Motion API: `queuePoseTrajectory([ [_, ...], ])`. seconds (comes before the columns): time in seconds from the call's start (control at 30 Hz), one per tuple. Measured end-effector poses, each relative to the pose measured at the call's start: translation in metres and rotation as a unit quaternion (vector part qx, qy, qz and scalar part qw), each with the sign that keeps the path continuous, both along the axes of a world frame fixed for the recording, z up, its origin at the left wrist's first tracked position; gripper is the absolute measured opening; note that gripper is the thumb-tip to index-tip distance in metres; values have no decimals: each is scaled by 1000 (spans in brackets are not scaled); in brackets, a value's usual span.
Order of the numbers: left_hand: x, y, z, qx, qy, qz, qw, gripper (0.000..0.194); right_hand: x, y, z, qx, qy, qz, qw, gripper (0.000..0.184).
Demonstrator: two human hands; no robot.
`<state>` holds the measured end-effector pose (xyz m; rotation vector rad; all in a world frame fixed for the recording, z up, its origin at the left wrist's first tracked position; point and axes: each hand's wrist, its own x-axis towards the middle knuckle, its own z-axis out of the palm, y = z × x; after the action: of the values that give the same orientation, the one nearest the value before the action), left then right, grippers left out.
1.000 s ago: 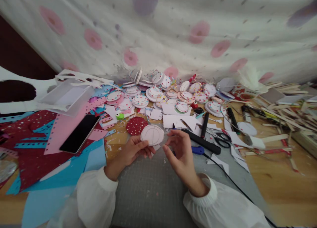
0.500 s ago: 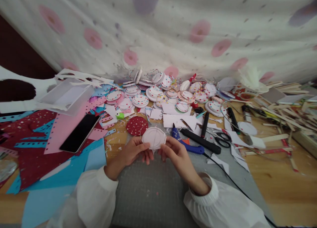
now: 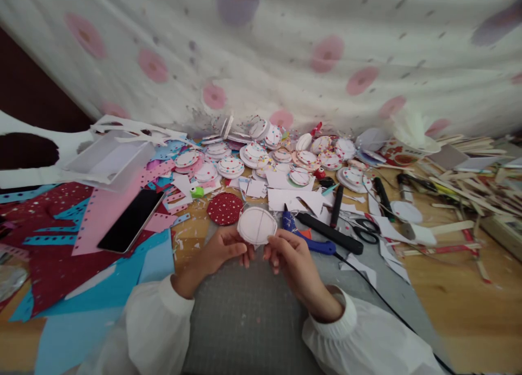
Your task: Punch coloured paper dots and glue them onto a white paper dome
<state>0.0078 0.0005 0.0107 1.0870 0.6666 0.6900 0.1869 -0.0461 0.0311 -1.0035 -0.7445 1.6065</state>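
A white paper disc (image 3: 256, 225) with pencil lines drawn across it is held up above the grey cutting mat (image 3: 244, 331). My right hand (image 3: 287, 252) pinches its lower right edge between thumb and fingers. At the lower left edge, my left hand (image 3: 224, 250) has its fingers curled behind the disc, partly hidden, with the thumb below the rim. Just left of the disc lies a dark red circle with white specks (image 3: 224, 208). A blue glue gun (image 3: 314, 244) rests close by my right hand, beside a thick black-handled tool (image 3: 332, 233).
Several dotted, layered paper discs (image 3: 255, 152) are heaped along the back. Black scissors (image 3: 367, 231) and wooden sticks (image 3: 468, 190) lie to the right. On the left are a phone (image 3: 131, 220), coloured sheets (image 3: 93, 288) and a white tray (image 3: 110, 160). The glue gun's cable (image 3: 379, 301) crosses the mat.
The paper disc has shifted slightly right and up, and its face is turned more toward me. My left thumb has slid off its face to below the rim.
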Motion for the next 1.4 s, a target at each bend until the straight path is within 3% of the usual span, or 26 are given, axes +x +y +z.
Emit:
queuePoseTrajectory([
  [0.13,0,-3,-1,40,40,77,995,35,-9,-2,-3,13,34,-6,999,25],
  [0.27,-1,-3,-3,70,64,137,986,22,-17,-4,-3,33,2,11,999,29],
  [0.6,-4,0,-10,67,62,167,982,19,-15,-3,2,43,-63,29,997,31],
  [0.97,-1,-4,-1,84,92,140,982,28,-16,-5,4,20,-68,20,997,38],
  [1.27,1,2,-5,13,0,194,981,21,-2,1,6,48,-59,112,991,34],
  [1.4,8,4,1,-15,-47,199,979,30,17,8,14,88,-118,36,988,22],
])
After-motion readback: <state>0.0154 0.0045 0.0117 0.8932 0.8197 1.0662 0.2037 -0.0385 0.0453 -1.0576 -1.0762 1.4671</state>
